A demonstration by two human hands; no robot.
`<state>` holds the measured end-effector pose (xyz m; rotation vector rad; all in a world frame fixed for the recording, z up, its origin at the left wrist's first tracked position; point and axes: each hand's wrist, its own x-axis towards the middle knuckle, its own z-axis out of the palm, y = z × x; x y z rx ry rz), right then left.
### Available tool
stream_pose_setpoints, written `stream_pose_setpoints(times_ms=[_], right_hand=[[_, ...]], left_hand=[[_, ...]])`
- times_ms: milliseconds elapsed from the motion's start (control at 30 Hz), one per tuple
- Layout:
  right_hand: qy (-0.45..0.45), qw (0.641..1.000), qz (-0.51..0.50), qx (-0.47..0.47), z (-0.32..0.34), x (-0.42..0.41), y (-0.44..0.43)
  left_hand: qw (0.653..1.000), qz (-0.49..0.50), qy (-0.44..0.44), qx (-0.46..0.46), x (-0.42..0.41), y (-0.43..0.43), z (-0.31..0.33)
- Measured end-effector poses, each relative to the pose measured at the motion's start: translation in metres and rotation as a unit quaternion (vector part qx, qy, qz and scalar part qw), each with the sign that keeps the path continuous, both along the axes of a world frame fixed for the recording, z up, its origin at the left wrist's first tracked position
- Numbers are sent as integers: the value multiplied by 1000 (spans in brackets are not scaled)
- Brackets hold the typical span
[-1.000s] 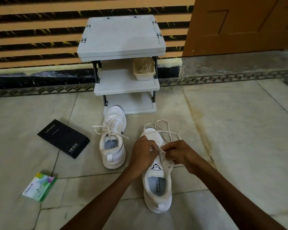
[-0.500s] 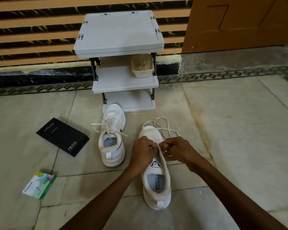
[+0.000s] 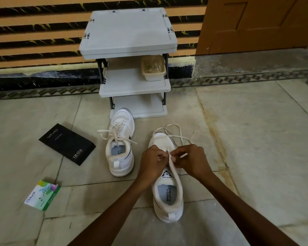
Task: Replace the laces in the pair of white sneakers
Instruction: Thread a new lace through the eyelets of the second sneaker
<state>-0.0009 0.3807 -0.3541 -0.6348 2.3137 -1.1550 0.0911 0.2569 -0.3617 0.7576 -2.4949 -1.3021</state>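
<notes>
On the tiled floor (image 3: 256, 139), in front of a grey shelf rack (image 3: 128, 32), stand the two white sneakers. The far sneaker (image 3: 121, 157) has its lace through the eyelets, with the ends untied. The near sneaker (image 3: 169, 201) is the one in work: the left hand (image 3: 151, 164) and the right hand (image 3: 192, 160) both pinch its eyelet edge just above the tongue, fingers curled. Its lace (image 3: 174, 129) lies in loose loops past the toe.

I judge the step is passing the lace through the upper eyelets; if it goes out or in, I cannot tell. The next move probably needs a fine pinch on the lace tip while the other hand keeps the edge steady.

The black box (image 3: 66, 144) reads "vivo" and "120W". The insoles read "SPEED FLEXIBLE", the tongue "SPEED". The small green pack (image 3: 43, 195) reads "Odonil".
</notes>
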Motion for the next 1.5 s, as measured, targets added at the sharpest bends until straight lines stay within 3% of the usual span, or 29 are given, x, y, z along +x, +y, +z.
stream_pose_setpoints(times_ms=[600, 833, 933, 1133, 1333, 1400, 1433, 1500], right_hand=[[-4, 1000, 6, -10, 1, -6, 2], [7, 1000, 9, 8, -2, -5, 1], [18, 1000, 16, 8, -2, -7, 0], [24, 1000, 0, -12, -5, -8, -6], [69, 997, 12, -15, 8, -9, -9], [87, 993, -38, -71, 30, -16, -13], [55, 984, -80, -148, 46, -22, -14], [-74, 931, -128, -333, 81, -37, -14]], left_hand=[[997, 42, -1, 70, -3, 2, -5], [999, 32, 39, -7, 2, 5, -9], [1000, 7, 19, 13, 0, 0, -9], [981, 26, -89, 173, -9, -10, -5], [975, -11, -142, 172, -13, -17, -5], [978, -19, -144, 148, -13, -16, -5], [979, -20, -143, 144, -13, -16, -5], [980, -24, -141, 142, -13, -16, -6]])
